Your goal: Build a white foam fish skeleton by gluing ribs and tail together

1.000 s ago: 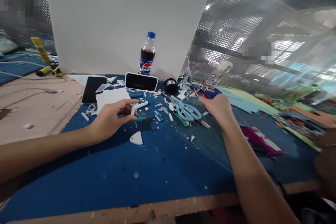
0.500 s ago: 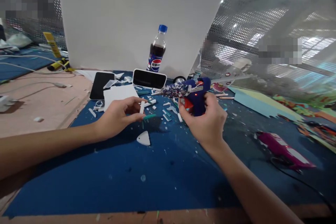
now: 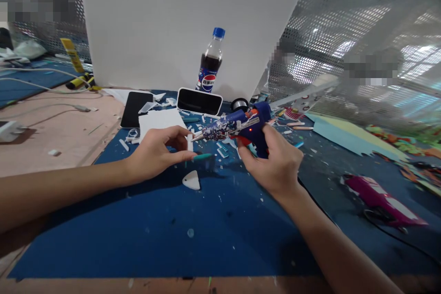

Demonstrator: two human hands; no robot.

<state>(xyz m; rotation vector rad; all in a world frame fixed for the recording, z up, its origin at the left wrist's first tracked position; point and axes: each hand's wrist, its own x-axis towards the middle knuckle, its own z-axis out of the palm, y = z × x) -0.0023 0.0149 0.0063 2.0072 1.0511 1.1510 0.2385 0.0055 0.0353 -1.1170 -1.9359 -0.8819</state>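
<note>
Fingers of my right hand (image 3: 275, 161) are curling tight around the handle of the blue glue gun (image 3: 253, 125), so that grip is fully closed on it. I am holding the gun up off the blue mat (image 3: 213, 234), with its speckled barrel pointing left and slightly down. A small red light is glowing on its side. Its metal tip is sitting just beside the fingertips of my left hand (image 3: 155, 152).

That hand is pinching closed on a teal stick (image 3: 202, 157), which is poking out to the right past my thumb. A short white stick (image 3: 189, 142) is standing upright at the same fingertips. I cannot tell whether the two sticks are joined.

A white wedge-shaped scrap (image 3: 191, 179) is lying on the mat just below my left fingertips, apart from both hands. White and teal offcuts are lying scattered beyond the gun.

Farther back, a cola bottle (image 3: 210, 62) is standing upright against a big white board (image 3: 172, 23). A white-cased phone (image 3: 199, 101) and a black phone (image 3: 136, 109) are lying in front of it. A pink toy car (image 3: 375, 195) is lying well off to my right.
</note>
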